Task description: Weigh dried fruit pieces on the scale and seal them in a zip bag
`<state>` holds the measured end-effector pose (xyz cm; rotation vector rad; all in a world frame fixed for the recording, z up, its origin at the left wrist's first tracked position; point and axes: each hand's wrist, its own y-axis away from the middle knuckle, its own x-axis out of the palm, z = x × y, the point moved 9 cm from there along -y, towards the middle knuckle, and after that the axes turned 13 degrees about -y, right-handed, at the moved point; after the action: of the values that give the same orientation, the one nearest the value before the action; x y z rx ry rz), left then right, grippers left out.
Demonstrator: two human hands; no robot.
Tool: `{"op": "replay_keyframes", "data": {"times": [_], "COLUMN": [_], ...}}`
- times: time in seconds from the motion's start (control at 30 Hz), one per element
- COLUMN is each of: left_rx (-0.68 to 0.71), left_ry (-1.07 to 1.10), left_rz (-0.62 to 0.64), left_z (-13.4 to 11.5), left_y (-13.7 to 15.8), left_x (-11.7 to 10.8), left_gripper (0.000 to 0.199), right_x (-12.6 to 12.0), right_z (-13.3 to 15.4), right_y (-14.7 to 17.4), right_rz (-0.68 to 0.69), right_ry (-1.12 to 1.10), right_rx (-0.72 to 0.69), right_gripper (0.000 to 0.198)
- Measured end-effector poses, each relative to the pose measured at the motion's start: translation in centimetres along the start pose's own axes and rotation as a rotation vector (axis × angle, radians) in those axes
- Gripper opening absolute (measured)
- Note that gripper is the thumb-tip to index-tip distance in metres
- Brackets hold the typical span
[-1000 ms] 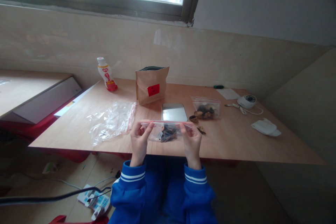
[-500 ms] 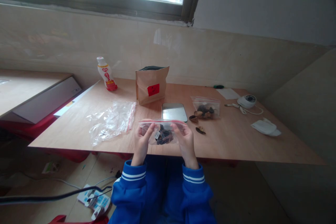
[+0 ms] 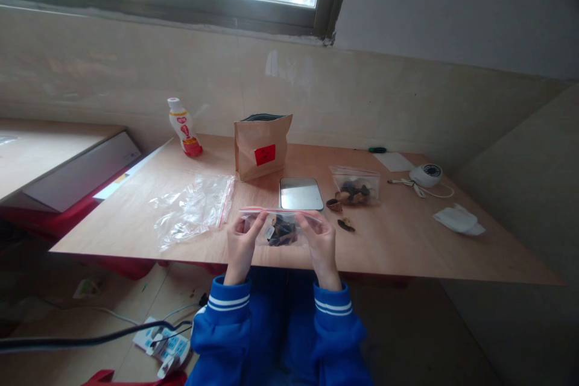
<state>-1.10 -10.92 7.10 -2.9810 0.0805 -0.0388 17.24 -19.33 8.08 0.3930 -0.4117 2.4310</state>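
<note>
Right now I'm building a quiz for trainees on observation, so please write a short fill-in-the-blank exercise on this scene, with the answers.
1. The left hand and right hand grip a clear bag whose seal line is coloured ____.
2. In the picture, the bottle stands to the ____ of the brown pouch.
3. The white-striped cuffs are coloured ____.

Missing words: red; left; blue.

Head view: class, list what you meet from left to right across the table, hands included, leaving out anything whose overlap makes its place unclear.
Clear bag → left hand → held bag → right hand → second filled bag → dome camera → crumpled white item.
</note>
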Motion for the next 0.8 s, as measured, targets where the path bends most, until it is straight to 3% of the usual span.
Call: {"op": "replay_keyframes", "data": {"times": [0.23, 0.37, 0.47, 0.57, 0.8], "left_rx": [0.017, 0.08, 0.152, 0.215, 0.273], "left_ry": [-0.02, -0.068, -0.123, -0.162, -0.203], "left_rz": [-0.026, 0.007, 0.073, 0.117, 0.128], "left_z": [-0.4, -1.4, -2.4, -3.0, -3.3], "left_y": [0.0, 0.0, 0.1, 0.2, 0.3], "left_x": [-0.3, -0.2, 0.3, 0.7, 0.7], "left_gripper": [0.025, 0.024, 0.02, 0.018, 0.016], "right_x": [0.1, 0.9, 2.3, 4.7, 7.7], "right_z": [0.0, 2.7, 5.7, 7.3, 7.5], "right_y": [0.0, -0.3, -0.1, 0.3, 0.4], "right_rz": [0.061, 0.165, 0.219, 0.331, 0.565], "right_ry": [0.07, 0.328, 0.587, 0.783, 0.84], "right_rx": [-0.025, -0.182, -0.356, -0.468, -0.555], "right_gripper": [0.021, 0.02, 0.026, 0.013, 0.003]}}
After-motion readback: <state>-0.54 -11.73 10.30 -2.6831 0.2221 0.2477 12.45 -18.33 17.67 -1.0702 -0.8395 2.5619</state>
